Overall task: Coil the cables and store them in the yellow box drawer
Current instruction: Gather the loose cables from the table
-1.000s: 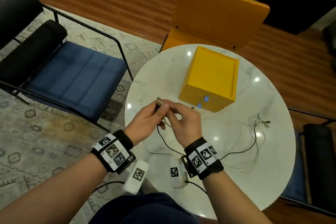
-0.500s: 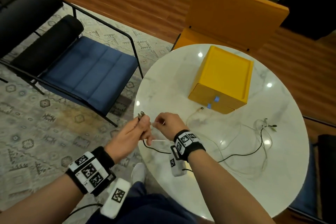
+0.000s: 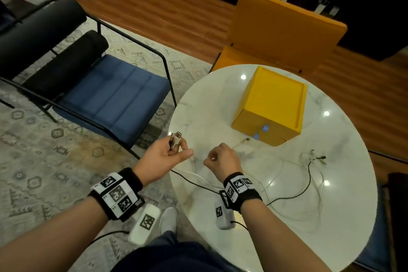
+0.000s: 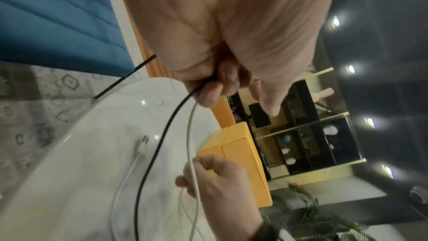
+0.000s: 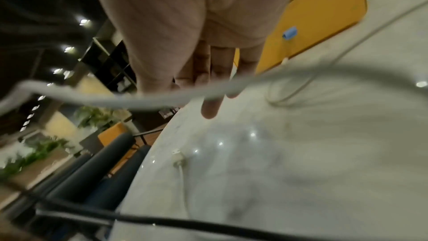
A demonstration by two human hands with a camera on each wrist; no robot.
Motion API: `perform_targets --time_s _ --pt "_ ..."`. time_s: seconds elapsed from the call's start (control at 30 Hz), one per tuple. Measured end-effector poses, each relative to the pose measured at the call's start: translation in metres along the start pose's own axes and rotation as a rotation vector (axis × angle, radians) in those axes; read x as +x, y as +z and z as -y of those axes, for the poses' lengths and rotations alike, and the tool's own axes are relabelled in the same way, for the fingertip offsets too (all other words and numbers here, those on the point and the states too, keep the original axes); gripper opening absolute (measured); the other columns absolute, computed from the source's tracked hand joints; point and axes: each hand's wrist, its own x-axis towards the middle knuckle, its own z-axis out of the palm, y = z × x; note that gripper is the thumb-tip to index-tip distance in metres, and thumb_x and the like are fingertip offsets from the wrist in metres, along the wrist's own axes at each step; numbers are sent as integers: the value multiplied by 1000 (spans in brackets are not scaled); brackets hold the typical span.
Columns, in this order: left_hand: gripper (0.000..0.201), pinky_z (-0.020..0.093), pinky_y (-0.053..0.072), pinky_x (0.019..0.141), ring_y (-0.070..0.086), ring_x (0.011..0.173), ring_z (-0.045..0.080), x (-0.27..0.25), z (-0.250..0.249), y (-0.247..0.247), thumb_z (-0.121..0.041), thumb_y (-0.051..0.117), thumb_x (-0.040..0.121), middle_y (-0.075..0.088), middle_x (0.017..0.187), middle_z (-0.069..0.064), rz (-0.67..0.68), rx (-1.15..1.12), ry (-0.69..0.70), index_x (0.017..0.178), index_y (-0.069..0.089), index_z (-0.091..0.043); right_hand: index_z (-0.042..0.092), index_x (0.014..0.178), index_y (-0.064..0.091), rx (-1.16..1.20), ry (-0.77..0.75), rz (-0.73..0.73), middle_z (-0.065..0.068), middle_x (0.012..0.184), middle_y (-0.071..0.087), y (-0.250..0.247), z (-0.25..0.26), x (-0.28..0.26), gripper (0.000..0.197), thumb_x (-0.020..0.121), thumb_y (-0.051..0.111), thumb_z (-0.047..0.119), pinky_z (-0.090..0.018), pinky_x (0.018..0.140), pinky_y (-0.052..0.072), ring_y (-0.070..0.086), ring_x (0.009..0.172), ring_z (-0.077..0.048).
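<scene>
My left hand (image 3: pixel 176 150) hangs just past the table's left edge. It grips the plug ends (image 3: pixel 176 139) of a black cable (image 3: pixel 293 194) and a white cable (image 3: pixel 194 174), which stick up above the fingers. In the left wrist view the black cable (image 4: pixel 159 146) and white cable (image 4: pixel 190 135) hang down from that fist. My right hand (image 3: pixel 213 158), a little to the right over the table, pinches the white cable (image 5: pixel 162 98). The yellow box (image 3: pixel 271 106) stands beyond it with both drawers closed, each with a blue knob (image 3: pixel 265 128).
The round white marble table (image 3: pixel 331 238) carries loose cable loops and plugs at the right (image 3: pixel 318 158). A white plug (image 4: pixel 143 141) lies in front of the box. A blue chair (image 3: pixel 106 99) stands at the left and a yellow chair (image 3: pixel 284 28) behind the table.
Both hands shifted from in front of the box toward the table's left edge and drew apart. The white cable now runs from one hand to the other.
</scene>
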Motion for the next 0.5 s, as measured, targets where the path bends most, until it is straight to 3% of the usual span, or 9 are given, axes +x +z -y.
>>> perform_targets --time_s 0.1,0.2,0.33,0.43,0.5 --pt "21 30 33 55 34 54 13 13 -6 -7 -35 71 89 39 58 -10 23 -50 -38 76 60 -23 17 103 65 -91 -53 104 -4 107 64 5 3 -1 25 88 67 37 -34 77 50 63 97 -26" --pt "34 32 32 53 31 50 10 14 -10 -6 -48 64 87 35 54 -10 13 -135 -85 79 61 -14 17 119 59 -227 -5 259 -7 121 61 18 10 6 47 88 67 51 -38 87 50 61 110 -29" --pt "40 31 35 52 32 50 14 9 -5 0 -58 61 84 35 52 -5 32 -120 -98 73 59 -18 15 117 64 -308 58 341 -9 123 65 34 18 12 36 88 66 35 -38 91 54 64 108 -32" --pt "39 33 37 54 33 52 15 5 -4 4 -53 60 90 37 53 -5 18 -95 -100 76 59 -15 13 119 61 -350 70 320 -11 121 65 30 14 13 39 85 65 33 -38 89 53 64 109 -34" --pt "41 34 38 56 35 52 15 3 -4 7 -47 57 94 37 53 -5 -9 -62 -104 81 59 -8 16 108 66 -239 96 245 -10 111 69 13 8 10 30 85 66 35 -35 85 54 67 102 -31"
